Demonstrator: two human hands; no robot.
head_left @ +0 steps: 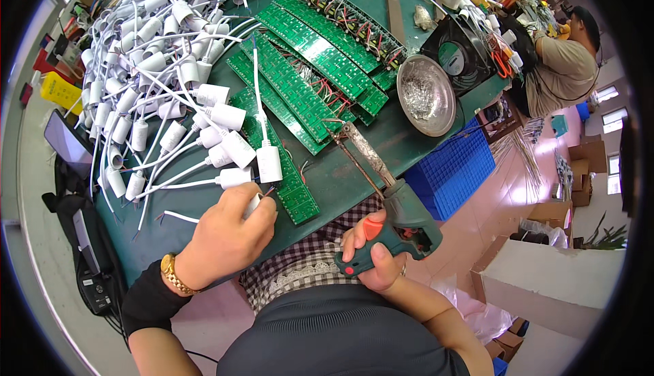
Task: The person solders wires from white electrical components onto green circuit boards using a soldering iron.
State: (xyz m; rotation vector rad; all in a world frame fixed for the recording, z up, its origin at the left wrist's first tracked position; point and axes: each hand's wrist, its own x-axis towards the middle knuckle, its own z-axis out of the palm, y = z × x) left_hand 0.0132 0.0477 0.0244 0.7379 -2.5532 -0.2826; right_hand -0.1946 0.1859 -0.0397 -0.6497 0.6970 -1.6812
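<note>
Dark ribbed top (pixel 340 335), 1 black sleeve (pixel 146 294) beside 1 gold watch (pixel 174 274), lace-trimmed checked garment (pixel 289 263).

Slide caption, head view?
Right hand grips a dark-green plastic soldering gun; left hand pinches a small white piece beside white cylindrical plastic sockets and long green circuit boards.

Electronics workshop: circuit boards (pixel 289 80), soldering gun (pixel 412 216), apparently cartons (pixel 589 152) behind

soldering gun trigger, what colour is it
The trigger is bright orange-red; the head view shows it best.
</note>
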